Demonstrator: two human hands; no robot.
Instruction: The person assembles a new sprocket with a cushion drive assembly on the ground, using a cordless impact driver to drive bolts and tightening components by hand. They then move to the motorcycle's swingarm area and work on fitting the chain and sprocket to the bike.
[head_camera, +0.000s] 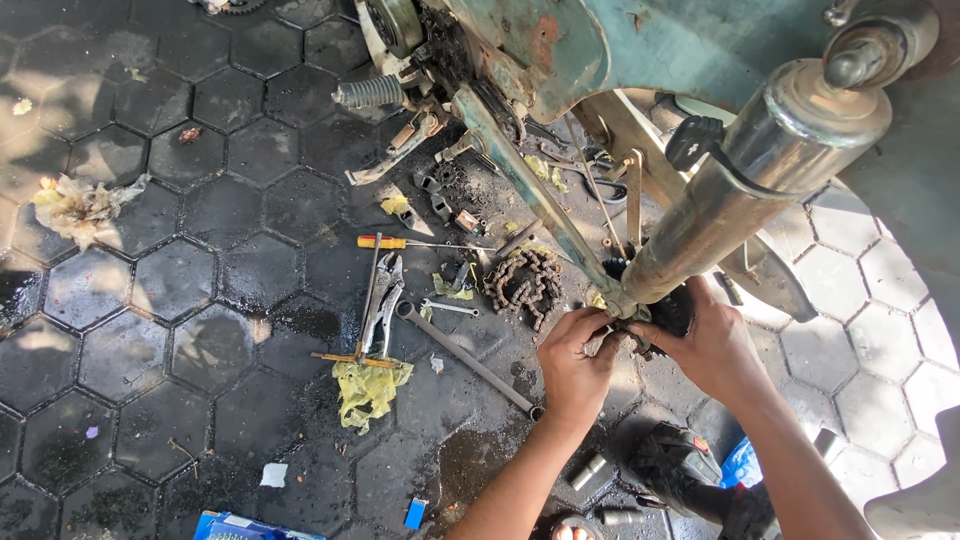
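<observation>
Dark wet hexagonal paving (150, 300), tools scattered all over. Greasy coiled drive chain (524, 283) heaped just left of the work area. Long grey ring spanner (465, 357) lying diagonally below the chain, its lower end near the left wrist. Yellow-handled screwdriver (400, 243) flat above a pair of steel pliers (382, 305); crumpled yellow plastic rag (368, 388) below those. Small black parts and nuts (445, 200) clustered under the footpeg (oily, hard to tell apart). Black ribbed rubber footpeg (368, 93) sticking out at top. Faded teal motorcycle frame (620, 45) overhead, teal swingarm tube (530, 190) running diagonally down to the hands. Big chrome exhaust muffler (740, 180) crossing in front, partly blocking view of the right hand's work. Dirty white rag (80, 208) far left, well apart.

Left hand (572, 365) curled, fingers closed on the small dark greasy sprocket hub (640, 335) at the swingarm's lower end. Right hand (705, 345) clenched round the same hub from the other side, thumb on top. Hub sits between both hands, right under the muffler tip; exact finger grip partly hidden.
</observation>
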